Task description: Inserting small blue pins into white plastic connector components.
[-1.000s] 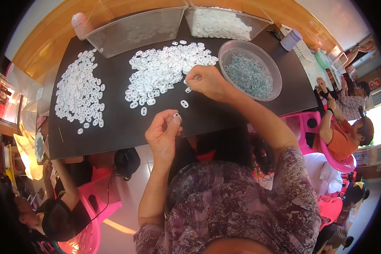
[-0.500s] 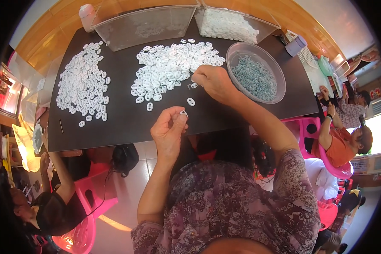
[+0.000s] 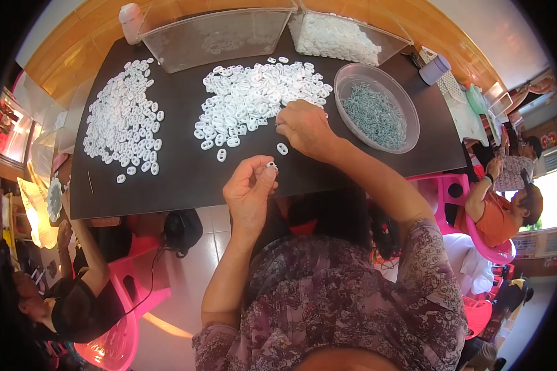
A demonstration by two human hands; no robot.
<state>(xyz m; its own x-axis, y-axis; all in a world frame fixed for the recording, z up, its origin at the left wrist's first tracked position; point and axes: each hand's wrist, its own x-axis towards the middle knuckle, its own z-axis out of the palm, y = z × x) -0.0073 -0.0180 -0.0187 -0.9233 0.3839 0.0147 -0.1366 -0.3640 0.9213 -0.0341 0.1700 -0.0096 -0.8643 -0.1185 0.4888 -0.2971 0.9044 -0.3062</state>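
Left hand (image 3: 249, 191), grip pinched on 1 white piece (image 3: 272, 165) — right hand (image 3: 308, 128) curled, hold unclear, near white heap (image 3: 247, 99).

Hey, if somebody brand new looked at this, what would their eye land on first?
Probably the big heap of white two-holed pieces in the middle of the dark table, with a second white pile to its left. Right of the heap, a round clear bowl holds grey-green bits. Near the table's front edge, the left hand pinches a small white piece.
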